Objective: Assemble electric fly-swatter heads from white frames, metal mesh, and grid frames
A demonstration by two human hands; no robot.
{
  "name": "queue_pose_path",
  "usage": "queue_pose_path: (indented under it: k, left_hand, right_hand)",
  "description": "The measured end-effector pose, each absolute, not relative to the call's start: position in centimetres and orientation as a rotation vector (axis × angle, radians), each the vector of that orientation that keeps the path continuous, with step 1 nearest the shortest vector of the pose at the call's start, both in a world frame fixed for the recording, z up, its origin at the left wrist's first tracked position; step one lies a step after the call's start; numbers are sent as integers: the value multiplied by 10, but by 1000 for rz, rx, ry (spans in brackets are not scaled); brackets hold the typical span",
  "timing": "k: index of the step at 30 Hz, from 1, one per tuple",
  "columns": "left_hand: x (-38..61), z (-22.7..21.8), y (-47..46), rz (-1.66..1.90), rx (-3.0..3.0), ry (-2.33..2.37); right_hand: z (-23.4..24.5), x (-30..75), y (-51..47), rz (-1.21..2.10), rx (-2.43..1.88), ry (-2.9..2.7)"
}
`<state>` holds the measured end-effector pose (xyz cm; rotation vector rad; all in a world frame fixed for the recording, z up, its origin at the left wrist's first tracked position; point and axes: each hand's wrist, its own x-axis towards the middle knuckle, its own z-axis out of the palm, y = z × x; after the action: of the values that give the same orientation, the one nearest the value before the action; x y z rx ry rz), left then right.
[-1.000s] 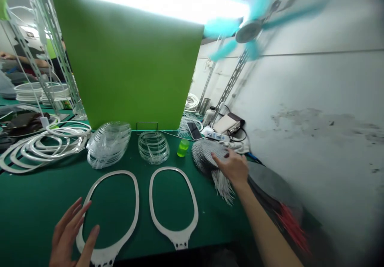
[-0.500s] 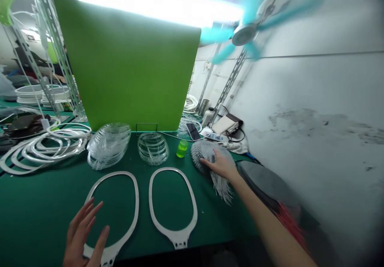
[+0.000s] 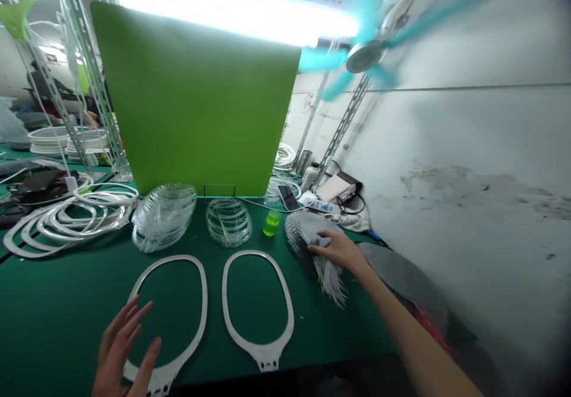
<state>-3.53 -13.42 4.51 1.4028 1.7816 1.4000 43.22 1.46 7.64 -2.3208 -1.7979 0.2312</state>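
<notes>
Right hand [image 3: 341,249]: fingers laid flat, unclenched, on the grey wire-mesh stack [image 3: 306,227], right of centre.
Left hand [image 3: 125,349]: fingers spread apart over the left white oval plastic frame [image 3: 172,258], lower left.
Risk: loose mesh strands may snag, dragging several sheets at once.
Risk: the small green bottle [image 3: 271,222] beside the stack could tip.

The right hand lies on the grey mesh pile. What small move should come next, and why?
Probably pinch the top sheet and lift it off: the right hand rests on the grey mesh pile, and the left hand is at the left white frame, whose inside is bare.
</notes>
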Motion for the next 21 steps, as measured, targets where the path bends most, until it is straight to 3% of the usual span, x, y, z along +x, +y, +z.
queue_pose_path:
  k: [6,16,21]
  left_hand:
    - [-39,33,-131,1333,1457,1764]
    - [-27,51,-141,1320,1376,1766]
    - [-26,55,-145,1332,1363,1747]
  right_hand:
    - [78,444,16,312,-2257,-1800]
    - [88,459,7,529,-2091,-1783]
    - [93,471,-10,272,-2196,-1592]
